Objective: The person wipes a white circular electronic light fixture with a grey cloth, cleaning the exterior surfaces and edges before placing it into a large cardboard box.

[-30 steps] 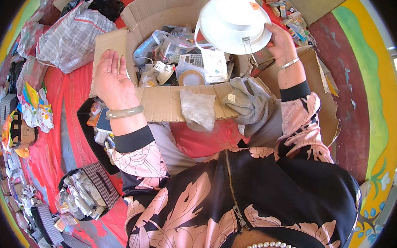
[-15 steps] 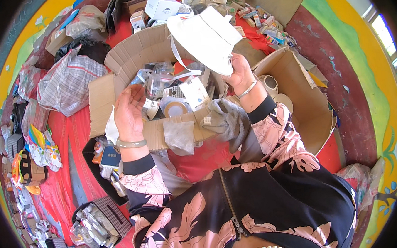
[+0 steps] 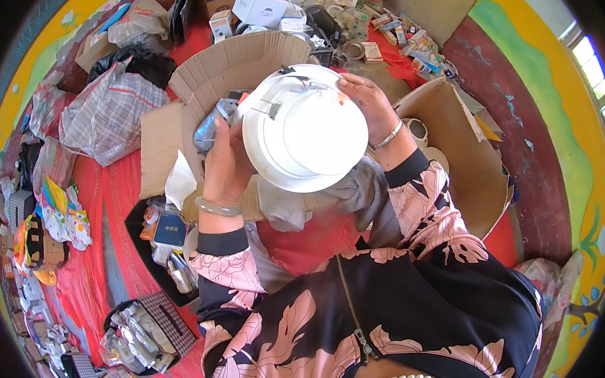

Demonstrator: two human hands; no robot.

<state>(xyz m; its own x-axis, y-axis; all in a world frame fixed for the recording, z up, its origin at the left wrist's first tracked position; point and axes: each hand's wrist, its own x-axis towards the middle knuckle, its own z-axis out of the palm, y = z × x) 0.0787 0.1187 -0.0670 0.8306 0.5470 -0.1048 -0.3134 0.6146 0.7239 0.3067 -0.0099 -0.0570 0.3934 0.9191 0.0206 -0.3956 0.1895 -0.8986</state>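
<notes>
A white round recessed downlight (image 3: 327, 133) with a wide rim and a small metal spring clip is held up over the open cardboard box (image 3: 232, 63). My right hand (image 3: 372, 112) grips its upper right edge, thumb on the near face. At the left rim my left hand (image 3: 228, 167) is closed against it, its fingertips partly hidden behind. Beneath, the downlight hides most of the box's contents; a blue item in clear plastic (image 3: 205, 131) shows at the left. A grey cloth (image 3: 366, 185) hangs over the box's near edge.
To the right stands another open carton (image 3: 463, 158) with round white pieces inside. A dark bin (image 3: 139, 233) of small goods sits left of my legs, a checked basket (image 3: 176, 328) lower down. Plaid bags (image 3: 108, 121) and boxed items (image 3: 260, 6) lie further off.
The downlight has come down and nearer to me, turned so its stepped round body faces up. My left hand has moved right and now meets its rim.
</notes>
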